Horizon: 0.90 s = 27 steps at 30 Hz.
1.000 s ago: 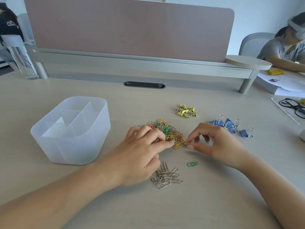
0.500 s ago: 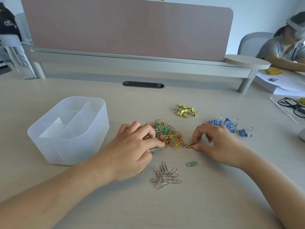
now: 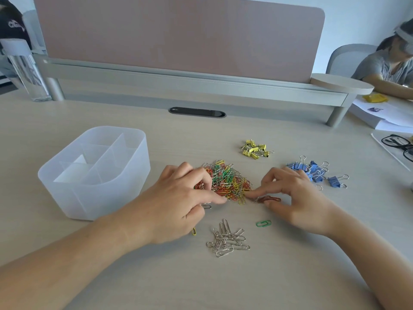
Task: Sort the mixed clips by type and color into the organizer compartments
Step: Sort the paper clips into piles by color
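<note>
A mixed pile of coloured and silver paper clips (image 3: 225, 181) lies mid-table. My left hand (image 3: 176, 198) rests on the pile's left side with bent fingers, its index tip touching the near edge. A yellow paper clip (image 3: 193, 231) peeks out from under that palm. My right hand (image 3: 297, 198) is just right of the pile and pinches orange paper clips (image 3: 269, 199) between index finger and thumb, on the table. The translucent organizer (image 3: 138, 157) stands to the left, and I see no clips in its compartments.
Sorted groups lie around: silver paper clips (image 3: 228, 240) near me, one green paper clip (image 3: 263, 223), yellow binder clips (image 3: 256, 149) behind the pile, blue binder clips (image 3: 312, 170) to the right. Glasses (image 3: 397, 144) and papers lie far right, where another person sits. A clear bottle (image 3: 26, 72) stands far left.
My right hand has drawn orange clips out of the pile toward me and to the right. My left hand has stayed on the pile's left side, shifting slightly.
</note>
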Each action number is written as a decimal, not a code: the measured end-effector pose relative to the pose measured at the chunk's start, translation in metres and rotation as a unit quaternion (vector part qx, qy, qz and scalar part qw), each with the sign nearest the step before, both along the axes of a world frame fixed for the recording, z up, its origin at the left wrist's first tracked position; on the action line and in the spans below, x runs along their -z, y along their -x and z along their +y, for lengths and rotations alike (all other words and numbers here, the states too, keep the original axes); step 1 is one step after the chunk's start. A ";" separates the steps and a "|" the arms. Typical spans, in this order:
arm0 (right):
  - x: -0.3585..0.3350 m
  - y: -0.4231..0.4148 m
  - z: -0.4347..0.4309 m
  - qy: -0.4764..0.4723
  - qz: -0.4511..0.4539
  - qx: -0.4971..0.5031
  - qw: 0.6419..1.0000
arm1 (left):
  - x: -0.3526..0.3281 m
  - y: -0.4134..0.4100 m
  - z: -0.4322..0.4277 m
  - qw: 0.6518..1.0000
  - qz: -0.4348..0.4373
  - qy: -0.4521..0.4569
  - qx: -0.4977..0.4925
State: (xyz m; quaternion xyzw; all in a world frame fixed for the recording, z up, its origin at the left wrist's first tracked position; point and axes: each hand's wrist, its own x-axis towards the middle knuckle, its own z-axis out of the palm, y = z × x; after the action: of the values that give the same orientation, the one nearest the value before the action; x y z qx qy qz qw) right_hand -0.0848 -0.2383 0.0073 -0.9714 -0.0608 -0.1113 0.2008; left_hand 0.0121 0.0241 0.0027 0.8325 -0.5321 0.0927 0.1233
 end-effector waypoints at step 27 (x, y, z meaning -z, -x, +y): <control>0.001 0.003 0.014 0.022 -0.004 -0.046 0.999 | -0.010 -0.008 0.007 0.998 0.042 0.047 -0.025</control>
State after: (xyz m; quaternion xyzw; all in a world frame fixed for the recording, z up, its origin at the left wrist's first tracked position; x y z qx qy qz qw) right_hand -0.0880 -0.2243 0.0065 -0.9714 -0.1083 -0.1043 0.1839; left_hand 0.0200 0.0313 0.0126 0.8422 -0.5004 0.0857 0.1817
